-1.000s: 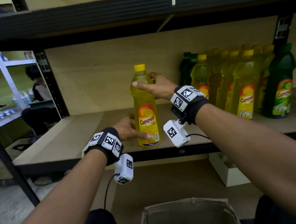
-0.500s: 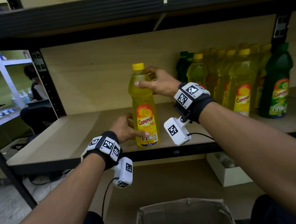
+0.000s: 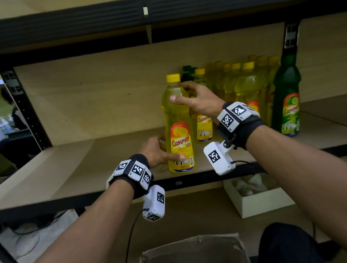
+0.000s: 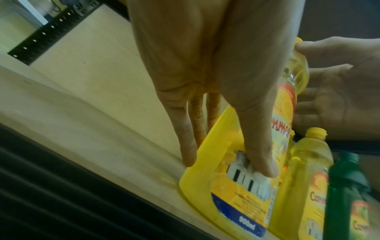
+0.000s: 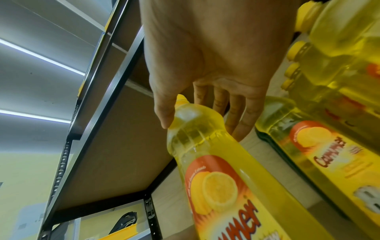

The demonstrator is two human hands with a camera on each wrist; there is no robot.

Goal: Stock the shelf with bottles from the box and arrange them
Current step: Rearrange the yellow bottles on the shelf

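A yellow Cammer bottle stands upright on the wooden shelf board, close to the left of a row of like yellow bottles. My left hand holds its base, thumb on the front label and fingers behind. My right hand grips the shoulder just below the yellow cap, thumb in front and fingers behind the neck. The bottle fills the wrist views. An open cardboard box sits below me; its inside is dark.
A green bottle ends the row on the right by a black upright. The upper shelf beam hangs overhead. A white box lies under the shelf. A seated person is far left. Bare shelf board lies left of the bottle.
The yellow bottle has shifted right along the shelf, closing the gap to the row. Both hands have stayed on it, left at the base, right near the top.
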